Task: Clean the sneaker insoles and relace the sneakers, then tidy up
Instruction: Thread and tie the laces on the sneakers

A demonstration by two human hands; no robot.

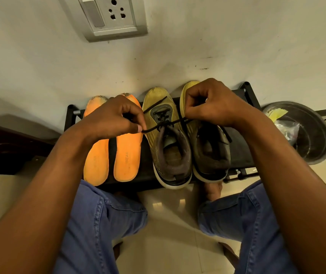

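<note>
Two yellow and grey sneakers stand side by side on a low black rack [241, 153], toes to the wall. The left sneaker [168, 147] carries a black lace [154, 129] threaded through its eyelets. My left hand [116, 117] pinches one end of this lace, pulled out to the left. My right hand [211, 103] pinches the other end above the right sneaker [211, 155]. Two orange insoles [126, 155] lie flat on the rack left of the sneakers, partly under my left hand.
A dark round metal basin [314, 143] with a yellow scrap and a plastic bag sits on the floor at the right. A wall socket [112, 14] is above. Dark furniture [10, 143] stands at the left. My knees in blue jeans are below the rack.
</note>
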